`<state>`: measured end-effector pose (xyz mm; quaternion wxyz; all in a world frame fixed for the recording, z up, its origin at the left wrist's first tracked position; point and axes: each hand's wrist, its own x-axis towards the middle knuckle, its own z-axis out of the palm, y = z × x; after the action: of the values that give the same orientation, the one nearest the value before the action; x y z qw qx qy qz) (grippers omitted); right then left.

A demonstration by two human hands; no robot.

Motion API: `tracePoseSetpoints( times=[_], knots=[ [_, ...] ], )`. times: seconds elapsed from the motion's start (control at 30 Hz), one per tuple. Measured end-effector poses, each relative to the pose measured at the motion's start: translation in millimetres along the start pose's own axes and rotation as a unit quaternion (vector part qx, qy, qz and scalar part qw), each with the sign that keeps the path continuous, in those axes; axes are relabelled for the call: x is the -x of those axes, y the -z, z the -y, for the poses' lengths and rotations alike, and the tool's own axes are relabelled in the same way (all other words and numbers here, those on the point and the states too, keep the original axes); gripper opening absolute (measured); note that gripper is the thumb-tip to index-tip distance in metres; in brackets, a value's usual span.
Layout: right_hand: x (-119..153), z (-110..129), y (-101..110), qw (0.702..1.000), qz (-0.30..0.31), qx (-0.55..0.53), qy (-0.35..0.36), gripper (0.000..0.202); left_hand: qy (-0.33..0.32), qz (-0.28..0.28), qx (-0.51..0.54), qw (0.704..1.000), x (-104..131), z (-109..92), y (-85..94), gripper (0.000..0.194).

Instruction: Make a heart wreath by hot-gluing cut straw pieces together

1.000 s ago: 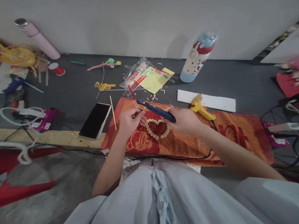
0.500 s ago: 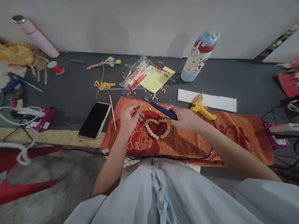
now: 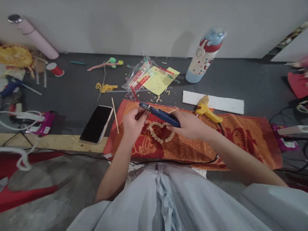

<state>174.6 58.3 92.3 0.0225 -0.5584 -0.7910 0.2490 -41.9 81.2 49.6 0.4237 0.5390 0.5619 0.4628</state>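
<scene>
My right hand [image 3: 186,124] is wrapped round the dark blue handles of a cutting tool [image 3: 161,115], whose tip points left. At that tip, the fingers of my left hand [image 3: 135,122] are pinched together on something too small to make out. Below the tool, a heart-shaped outline of small pale pieces [image 3: 156,137] lies on the orange and red towel [image 3: 191,146]. A yellow glue gun [image 3: 207,112] rests to the right of my right hand, partly over a white strip [image 3: 224,104].
A phone [image 3: 96,124] and a thin wooden stick [image 3: 115,115] lie left of the towel. Yellow paper [image 3: 159,81], plastic packets and small cut bits are behind it. A bottle [image 3: 205,55] stands at the back. A black cable runs along the front edge.
The blue tool has moved left, and its tip now meets the fingertips of my left hand. My right hand has shifted slightly left with it.
</scene>
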Motion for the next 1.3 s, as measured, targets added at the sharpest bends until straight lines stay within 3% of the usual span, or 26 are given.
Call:
tracePoseSetpoints(
  times=[0.33,1.3],
  knots=[
    [4.3,6.9,4.9,1.0,-0.001,0.006,-0.007,0.037,-0.043,0.0,-0.013,0.999,4.4,-5.2,4.8,0.013],
    [7.9,16.8,3.7,0.997,0.0,0.074,-0.029,0.035,-0.016,0.02,0.001,1.0,5.5,-7.1,4.5,0.014]
  ],
)
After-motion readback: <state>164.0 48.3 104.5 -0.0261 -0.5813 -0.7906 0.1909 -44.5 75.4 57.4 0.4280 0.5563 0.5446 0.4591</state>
